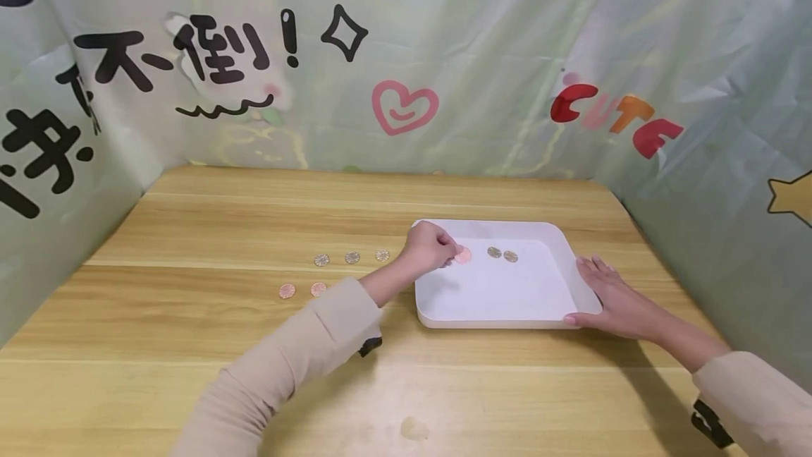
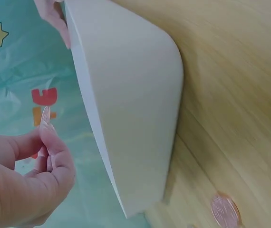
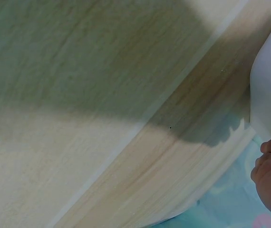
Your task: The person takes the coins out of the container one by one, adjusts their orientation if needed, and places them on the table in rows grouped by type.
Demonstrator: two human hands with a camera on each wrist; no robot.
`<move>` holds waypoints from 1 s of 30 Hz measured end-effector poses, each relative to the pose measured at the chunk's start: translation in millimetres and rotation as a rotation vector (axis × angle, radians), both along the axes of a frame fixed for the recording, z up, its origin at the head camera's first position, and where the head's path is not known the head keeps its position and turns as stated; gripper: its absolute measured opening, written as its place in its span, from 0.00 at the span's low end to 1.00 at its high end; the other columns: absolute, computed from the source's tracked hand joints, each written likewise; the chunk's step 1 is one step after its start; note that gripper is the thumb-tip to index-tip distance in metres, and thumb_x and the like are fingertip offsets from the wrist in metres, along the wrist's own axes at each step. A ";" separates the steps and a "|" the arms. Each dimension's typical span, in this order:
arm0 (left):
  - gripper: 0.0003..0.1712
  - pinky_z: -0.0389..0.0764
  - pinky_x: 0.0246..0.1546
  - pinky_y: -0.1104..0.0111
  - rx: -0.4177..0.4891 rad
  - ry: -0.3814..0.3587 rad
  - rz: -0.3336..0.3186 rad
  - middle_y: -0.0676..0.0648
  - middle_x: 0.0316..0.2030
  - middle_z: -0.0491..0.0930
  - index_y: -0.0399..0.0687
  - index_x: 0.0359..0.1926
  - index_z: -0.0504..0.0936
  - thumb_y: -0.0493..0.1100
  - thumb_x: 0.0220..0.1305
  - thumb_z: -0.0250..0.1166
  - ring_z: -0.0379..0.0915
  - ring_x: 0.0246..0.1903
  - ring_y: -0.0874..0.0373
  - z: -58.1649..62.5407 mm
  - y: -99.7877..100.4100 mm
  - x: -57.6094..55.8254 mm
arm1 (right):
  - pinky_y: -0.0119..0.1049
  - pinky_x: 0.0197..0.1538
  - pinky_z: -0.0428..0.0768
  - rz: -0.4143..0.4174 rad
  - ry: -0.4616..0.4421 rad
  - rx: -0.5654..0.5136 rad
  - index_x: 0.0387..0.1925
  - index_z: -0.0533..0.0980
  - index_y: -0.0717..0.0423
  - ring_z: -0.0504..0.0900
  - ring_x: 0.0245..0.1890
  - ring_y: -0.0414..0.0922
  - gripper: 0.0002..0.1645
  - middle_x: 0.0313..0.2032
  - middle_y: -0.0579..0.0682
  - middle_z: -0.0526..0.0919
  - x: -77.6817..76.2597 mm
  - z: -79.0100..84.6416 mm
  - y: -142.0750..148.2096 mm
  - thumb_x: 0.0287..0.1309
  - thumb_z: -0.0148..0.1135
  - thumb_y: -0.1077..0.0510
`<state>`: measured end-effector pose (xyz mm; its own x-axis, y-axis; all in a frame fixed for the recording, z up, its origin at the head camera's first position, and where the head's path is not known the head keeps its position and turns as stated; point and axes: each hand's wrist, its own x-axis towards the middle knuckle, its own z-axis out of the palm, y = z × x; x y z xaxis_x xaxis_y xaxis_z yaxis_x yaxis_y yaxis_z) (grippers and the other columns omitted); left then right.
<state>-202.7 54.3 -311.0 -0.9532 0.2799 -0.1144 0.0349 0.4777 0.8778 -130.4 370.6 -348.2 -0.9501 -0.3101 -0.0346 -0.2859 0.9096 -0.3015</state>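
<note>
Currently, the left hand (image 1: 428, 249) has its grip closed on a reddish coin (image 2: 45, 117), pinched between thumb and forefinger, with the other fingers bent inward. That coin is over the left part of the white tray (image 1: 495, 296); whether it touches the tray's floor cannot be told. The right hand (image 1: 618, 302) has a loose grip, thumb and fingers spread, the thumb at the tray's front right corner and the fingers against its right wall.

Inside the tray, towards its back and near its middle, two dull brassy coins (image 1: 494, 252) lie flat, just beside each other. Left of the tray, three more coins of a similar dull colour (image 1: 352, 257) form a spaced row, the last of them nearest the tray. Nearer the person than that row, and also left of the tray, lie two reddish coins (image 1: 287, 291), apart from each other.

All of this is on a wooden surface (image 1: 355, 407), which extends around the tray on every side; a pale round mark (image 1: 414, 429) shows on it in front of the tray. Beige sleeves (image 1: 273, 365) cover both forearms. Behind the tray hangs a pale green cloth (image 1: 488, 55) bearing black characters (image 1: 222, 51), a pink heart outline (image 1: 404, 108) and the coloured word "CUTE" (image 1: 631, 115).
</note>
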 end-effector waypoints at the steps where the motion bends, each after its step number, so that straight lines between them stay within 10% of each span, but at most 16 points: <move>1: 0.07 0.72 0.20 0.79 0.006 -0.006 0.001 0.40 0.28 0.85 0.34 0.28 0.84 0.35 0.58 0.64 0.69 0.17 0.65 0.2 -3.7 0.0 | 0.53 0.72 0.34 0.002 0.002 0.001 0.66 0.47 0.77 0.43 0.67 0.70 0.63 0.65 0.77 0.51 -0.2 0.2 0.0 0.45 0.67 0.40; 30: 0.07 0.76 0.26 0.73 0.024 -0.018 0.113 0.50 0.18 0.77 0.32 0.31 0.81 0.34 0.59 0.60 0.71 0.20 0.62 -27.2 -125.9 2.7 | 0.62 0.68 0.41 -0.003 -0.013 0.002 0.65 0.47 0.78 0.44 0.67 0.71 0.64 0.64 0.78 0.51 -1.6 2.1 -1.8 0.45 0.68 0.40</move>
